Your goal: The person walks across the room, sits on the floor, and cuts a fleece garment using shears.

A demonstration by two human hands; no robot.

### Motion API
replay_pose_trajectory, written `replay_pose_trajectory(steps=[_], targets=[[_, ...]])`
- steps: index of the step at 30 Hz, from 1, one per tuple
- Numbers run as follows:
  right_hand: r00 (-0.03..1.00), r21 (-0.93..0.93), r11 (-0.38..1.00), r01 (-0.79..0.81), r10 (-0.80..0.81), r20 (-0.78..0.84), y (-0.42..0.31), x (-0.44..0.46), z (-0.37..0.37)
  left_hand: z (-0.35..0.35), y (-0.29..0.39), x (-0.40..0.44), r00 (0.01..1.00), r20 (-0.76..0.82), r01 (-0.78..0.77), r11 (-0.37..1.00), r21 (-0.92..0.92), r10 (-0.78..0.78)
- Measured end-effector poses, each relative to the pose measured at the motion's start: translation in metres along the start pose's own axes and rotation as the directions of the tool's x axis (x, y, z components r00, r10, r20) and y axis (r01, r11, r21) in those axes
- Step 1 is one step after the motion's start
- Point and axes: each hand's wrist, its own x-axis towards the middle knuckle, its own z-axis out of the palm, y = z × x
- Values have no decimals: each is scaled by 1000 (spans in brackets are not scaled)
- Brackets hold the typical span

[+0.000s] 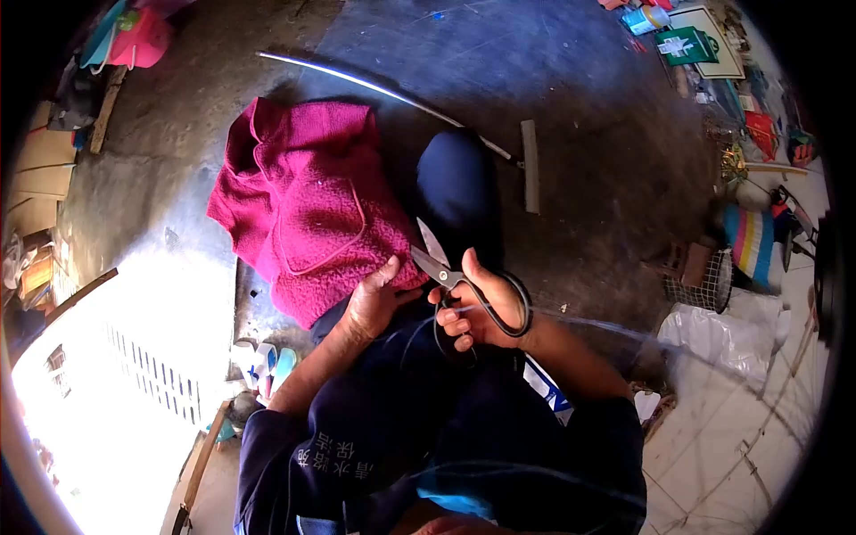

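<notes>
A bright pink fleece garment (pixel 312 205) with a rounded, piped pocket lies across my left knee, its lower edge towards me. My left hand (pixel 373 301) is at its lower right corner, thumb on top and a finger below, with cloth between them. In my right hand (pixel 486 308) is a pair of scissors (pixel 443 275) with large black loop handles. My thumb passes through one loop, and the fingers curl at the other. The blades stand apart, their tips pointing away from me beside the garment's right edge. Whether they touch the cloth I cannot tell.
Beyond my dark-trousered knee (pixel 456 174), a long-poled squeegee (pixel 530 167) lies on the dark floor. A wire basket (pixel 711 278), a striped cloth (pixel 749 242) and a plastic bag (pixel 722 337) are at right. Pink and teal containers (pixel 141 40) stand at upper left. Strong light falls at lower left.
</notes>
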Motion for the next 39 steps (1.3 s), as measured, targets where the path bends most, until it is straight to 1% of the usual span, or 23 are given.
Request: replay_pose_trajectory(steps=[2, 5, 8, 9, 11, 13, 14, 16, 17, 19, 21, 23, 24, 25, 27, 28, 30, 31, 33, 35, 37, 38, 39], targets=[[1000, -43, 999, -7, 7, -1, 1, 4, 4, 4, 3, -2, 999, 48, 13, 1000, 3, -13], [1000, -98, 995, -25, 26, 10, 2, 8, 1, 13, 8, -9, 999, 32, 22, 1000, 22, -23], [950, -344, 934, 96, -190, -249, 6, 15, -2, 3, 4, -5, 999, 39, 27, 999, 22, -28], [949, -345, 933, 97, -192, -251, 7, 17, -2, 3, 4, -4, 999, 27, 18, 1000, 21, -19], [943, -231, 966, 113, -178, -283, 10, 20, 0, 5, 5, -8, 999, -38, 19, 999, 31, -18], [944, -237, 961, 146, -207, -258, 11, 20, -2, -6, 9, -13, 981, -83, 187, 958, 217, -173], [948, -226, 962, 152, -207, -244, 11, 20, -2, -10, 12, -18, 981, -84, 187, 957, 220, -172], [951, -212, 964, 160, -208, -226, 11, 20, -2, -12, 20, -32, 983, -155, 159, 859, 487, -94], [956, -222, 962, 158, -206, -211, 11, 19, -1, -11, 25, -36, 983, -159, 160, 857, 489, -92], [963, -234, 960, 152, -197, -184, 13, 21, -1, -10, 32, -44, 990, -138, 65, 748, 661, 35], [969, -207, 970, 123, -163, -184, 16, 24, -2, -8, 34, -45, 986, -138, 28, 729, 684, 92], [973, -195, 973, 125, -159, -168, 17, 24, 2, 3, 33, -45, 920, -254, -4, 656, 755, 298], [971, -208, 970, 124, -162, -174, 17, 24, 5, 4, 30, -43, 887, -293, -19, 663, 749, 356], [970, -222, 967, 123, -165, -180, 17, 24, 7, 3, 27, -40, 888, -291, -19, 661, 750, 356], [971, -205, 971, 121, -159, -179, 19, 28, 3, 1, 21, -31, 805, -179, -304, 652, 695, 566], [970, -204, 971, 123, -162, -182, 20, 29, 3, 0, 19, -27, 804, -178, -304, 650, 696, 567], [966, -203, 971, 129, -170, -196, 22, 30, 4, 1, 18, -21, 837, -280, -367, 862, 349, 470], [966, -203, 971, 130, -170, -195, 22, 30, 4, 3, 23, -19, 837, -280, -367, 862, 350, 470], [967, -177, 977, 120, -155, -200, 23, 32, 4, 6, 34, -15, 933, -280, -236, 972, -2, 226], [968, -173, 978, 121, -155, -200, 22, 32, 4, 4, 40, -8, 947, -233, -223, 975, 19, 221], [968, -168, 978, 122, -154, -199, 23, 34, 3, 2, 47, 0, 967, -243, -97, 994, -54, 81], [968, -163, 979, 125, -157, -198, 24, 34, 1, 5, 46, 4, 940, -335, -108, 987, -117, 63], [967, -156, 979, 128, -158, -199, 24, 34, 0, -1, 43, 9, 940, -335, -105, 988, -114, 62]])
